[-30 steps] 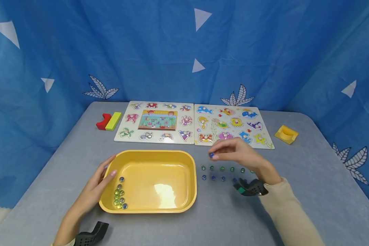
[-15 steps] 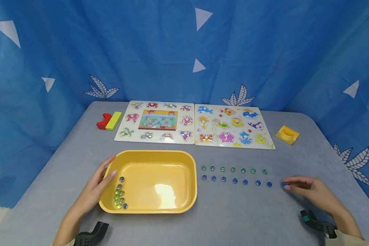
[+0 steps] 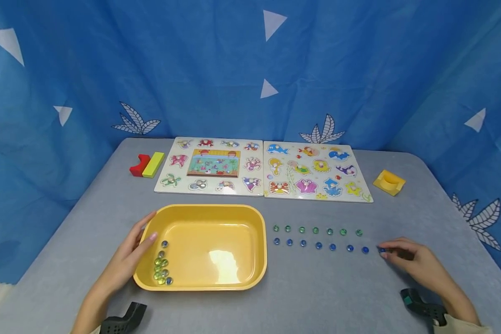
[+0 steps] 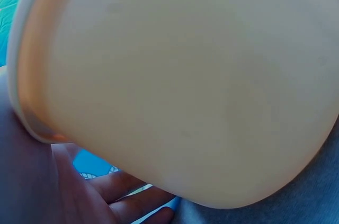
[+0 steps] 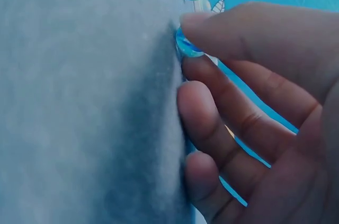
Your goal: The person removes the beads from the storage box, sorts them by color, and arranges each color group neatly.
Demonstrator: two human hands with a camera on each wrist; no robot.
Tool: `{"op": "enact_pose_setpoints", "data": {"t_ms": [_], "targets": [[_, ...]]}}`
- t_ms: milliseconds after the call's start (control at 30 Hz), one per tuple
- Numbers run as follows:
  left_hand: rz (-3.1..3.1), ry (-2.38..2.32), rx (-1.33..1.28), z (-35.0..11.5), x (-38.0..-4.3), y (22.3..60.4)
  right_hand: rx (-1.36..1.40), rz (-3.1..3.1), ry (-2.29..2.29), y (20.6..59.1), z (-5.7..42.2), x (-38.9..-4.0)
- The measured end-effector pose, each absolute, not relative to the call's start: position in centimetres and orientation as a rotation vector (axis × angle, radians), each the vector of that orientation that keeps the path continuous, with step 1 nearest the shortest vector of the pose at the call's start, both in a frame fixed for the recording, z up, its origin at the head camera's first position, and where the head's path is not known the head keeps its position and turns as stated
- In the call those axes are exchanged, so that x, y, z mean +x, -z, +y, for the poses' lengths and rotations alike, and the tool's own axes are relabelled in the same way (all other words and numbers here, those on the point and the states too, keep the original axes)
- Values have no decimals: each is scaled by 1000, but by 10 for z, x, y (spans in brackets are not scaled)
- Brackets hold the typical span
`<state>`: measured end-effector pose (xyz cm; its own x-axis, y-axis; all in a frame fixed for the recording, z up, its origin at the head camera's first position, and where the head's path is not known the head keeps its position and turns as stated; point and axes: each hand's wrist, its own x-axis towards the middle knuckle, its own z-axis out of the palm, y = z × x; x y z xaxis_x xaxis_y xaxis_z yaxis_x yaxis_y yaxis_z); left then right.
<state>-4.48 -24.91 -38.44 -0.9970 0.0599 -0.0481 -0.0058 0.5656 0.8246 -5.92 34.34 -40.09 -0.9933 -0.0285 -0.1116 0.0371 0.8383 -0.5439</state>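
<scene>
My left hand (image 3: 123,262) grips the left rim of a yellow tray (image 3: 204,234), thumb over the edge and fingers along the outside. Several yellow-green marbles (image 3: 157,269) and blue marbles (image 3: 169,280) lie along that end of it. At the right, my right hand (image 3: 421,269) pinches a blue marble (image 3: 382,250) between thumb and index finger, down at the grey cloth. In the right wrist view this marble (image 5: 185,45) shows under the thumb tip. It is at the right end of a row of blue marbles (image 3: 318,246). Behind runs a row of green marbles (image 3: 315,230).
Two animal puzzle boards, a left one (image 3: 173,189) and a right one (image 3: 290,160), lie side by side at the back. Left of them are a red block (image 3: 138,167) and a lime block (image 3: 153,165). A yellow block (image 3: 389,182) sits at the back right.
My right hand has carried the blue marble from above the rows to the right and down to the cloth, then slightly left toward the blue row. The left hand stays on the tray.
</scene>
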Motion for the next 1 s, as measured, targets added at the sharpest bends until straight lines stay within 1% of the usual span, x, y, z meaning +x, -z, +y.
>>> {"op": "enact_pose_setpoints", "data": {"t_ms": [433,633,800,1000], "targets": [[2757,-1416,74,-249,-43,384,51,2874,926,397,348,-58],[2749,-1426,85,-250,-43,384,76,2954,963,389,340,-57],[2747,-1418,71,-251,-42,383,-28,2856,1174,380,307,-56],[2744,-1426,72,-251,-43,384,-362,2631,1335,364,250,-69]]}}
